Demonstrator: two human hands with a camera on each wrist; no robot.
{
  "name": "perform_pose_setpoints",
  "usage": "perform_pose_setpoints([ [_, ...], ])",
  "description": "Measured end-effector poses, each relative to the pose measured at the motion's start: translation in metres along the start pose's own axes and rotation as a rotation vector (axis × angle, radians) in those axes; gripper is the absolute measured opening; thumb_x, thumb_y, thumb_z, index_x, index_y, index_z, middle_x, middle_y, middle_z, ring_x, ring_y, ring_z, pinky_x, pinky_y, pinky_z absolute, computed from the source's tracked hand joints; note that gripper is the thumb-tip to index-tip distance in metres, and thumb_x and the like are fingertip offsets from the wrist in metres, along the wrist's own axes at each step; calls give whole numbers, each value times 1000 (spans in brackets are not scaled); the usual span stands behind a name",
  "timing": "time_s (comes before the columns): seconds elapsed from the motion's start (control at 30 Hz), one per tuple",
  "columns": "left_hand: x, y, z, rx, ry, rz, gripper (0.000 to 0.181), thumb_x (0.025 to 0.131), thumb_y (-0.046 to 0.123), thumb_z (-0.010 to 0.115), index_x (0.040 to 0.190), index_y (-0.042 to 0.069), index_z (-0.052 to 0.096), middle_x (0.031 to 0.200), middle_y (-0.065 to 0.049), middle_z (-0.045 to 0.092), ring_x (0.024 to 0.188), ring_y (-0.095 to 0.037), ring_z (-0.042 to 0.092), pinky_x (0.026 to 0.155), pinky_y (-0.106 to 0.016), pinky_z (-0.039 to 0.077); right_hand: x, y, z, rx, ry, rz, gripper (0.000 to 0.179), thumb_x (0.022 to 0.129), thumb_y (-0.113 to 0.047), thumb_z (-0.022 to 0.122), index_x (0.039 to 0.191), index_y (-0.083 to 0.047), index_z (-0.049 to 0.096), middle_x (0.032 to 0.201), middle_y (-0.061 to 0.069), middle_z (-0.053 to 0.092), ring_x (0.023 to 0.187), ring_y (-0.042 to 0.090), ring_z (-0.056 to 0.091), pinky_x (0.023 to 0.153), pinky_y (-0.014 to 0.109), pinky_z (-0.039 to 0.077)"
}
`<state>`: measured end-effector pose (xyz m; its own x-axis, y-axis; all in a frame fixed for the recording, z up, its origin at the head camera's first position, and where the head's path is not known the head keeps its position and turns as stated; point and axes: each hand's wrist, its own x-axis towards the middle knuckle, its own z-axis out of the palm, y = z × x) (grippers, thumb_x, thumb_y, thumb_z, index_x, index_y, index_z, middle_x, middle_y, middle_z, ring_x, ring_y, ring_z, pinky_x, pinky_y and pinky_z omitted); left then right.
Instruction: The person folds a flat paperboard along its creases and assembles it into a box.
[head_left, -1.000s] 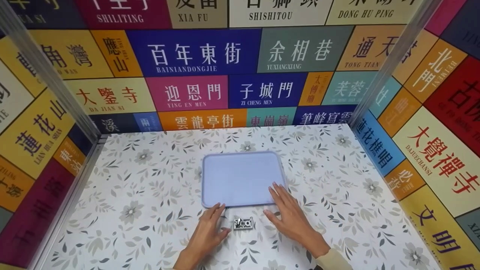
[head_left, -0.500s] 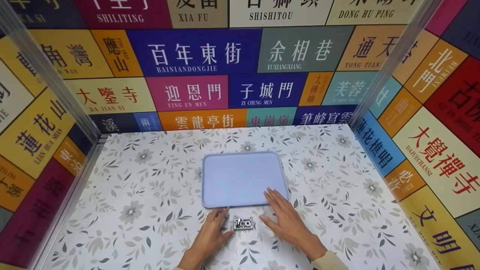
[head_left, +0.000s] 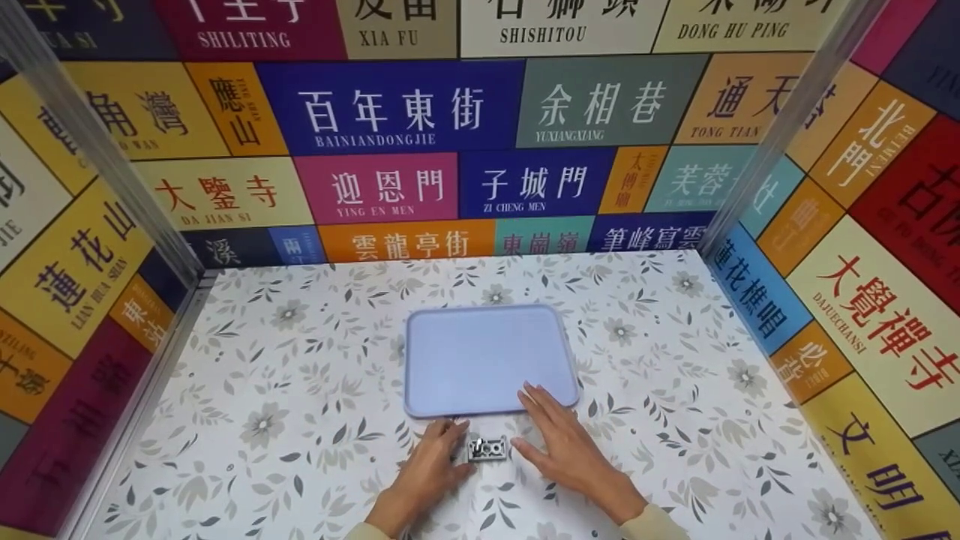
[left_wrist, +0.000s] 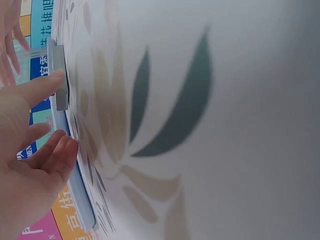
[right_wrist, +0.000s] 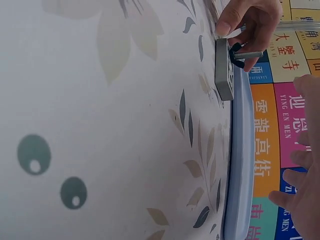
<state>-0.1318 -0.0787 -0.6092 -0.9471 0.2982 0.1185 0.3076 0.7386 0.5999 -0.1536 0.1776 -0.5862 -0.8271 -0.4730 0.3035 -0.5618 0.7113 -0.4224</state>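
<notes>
A small silver metal block with round holes lies on the table between my hands. In the right wrist view, a threaded bolt with a black piece around it stands out from the top of the block. My left hand is just left of the block, fingers loosely bent; its thumb is at the block, though I cannot tell whether it touches. My right hand is to the right, fingers spread, fingertips over the near edge of the pale blue tray.
The tray lies flat behind the block on a white cloth printed with flowers and leaves. Walls covered in coloured name panels enclose the back and both sides. Clear upright strips stand at the back corners.
Both hands have moved inward towards the metal block, the left one to the right and the right one to the left. The block and tray have stayed in place.
</notes>
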Motion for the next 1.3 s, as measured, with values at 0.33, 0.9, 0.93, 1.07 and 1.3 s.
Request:
perform_pose_setpoints([
  [0.33,6,3,1,37,-9,73,57,79,20,85,128,0,64,115,-13,58,103,-24,59,96,-42,60,-1,-3,4,4,-36,-26,70,97,-45,62,152,-7,41,159,12,40,146,36,38,120,56,40],
  [0.9,11,2,5,105,16,108,29,81,21,84,103,5,72,98,-4,60,93,-20,56,83,-35,57,-1,-7,10,-3,-33,-83,69,97,-43,63,151,-7,43,157,12,42,144,33,42,115,55,46],
  [0.93,11,1,5,101,13,111,29,82,21,83,103,4,71,98,-5,60,94,-20,56,83,-35,57,-1,-8,11,0,-29,-89,68,97,-43,64,151,-6,43,157,12,43,143,32,43,114,55,47],
  [1.07,10,1,2,57,-9,114,29,84,21,81,104,4,69,101,-6,61,95,-21,58,85,-35,58,1,-10,12,22,-1,-114,66,95,-39,68,148,-6,48,153,12,47,139,30,48,113,51,49],
  [1.3,9,2,-3,1,-22,106,27,84,21,81,103,5,69,102,-4,61,95,-18,58,84,-34,59,6,-18,13,81,35,-102,64,93,-37,72,147,-10,50,148,5,52,135,25,51,111,46,52],
])
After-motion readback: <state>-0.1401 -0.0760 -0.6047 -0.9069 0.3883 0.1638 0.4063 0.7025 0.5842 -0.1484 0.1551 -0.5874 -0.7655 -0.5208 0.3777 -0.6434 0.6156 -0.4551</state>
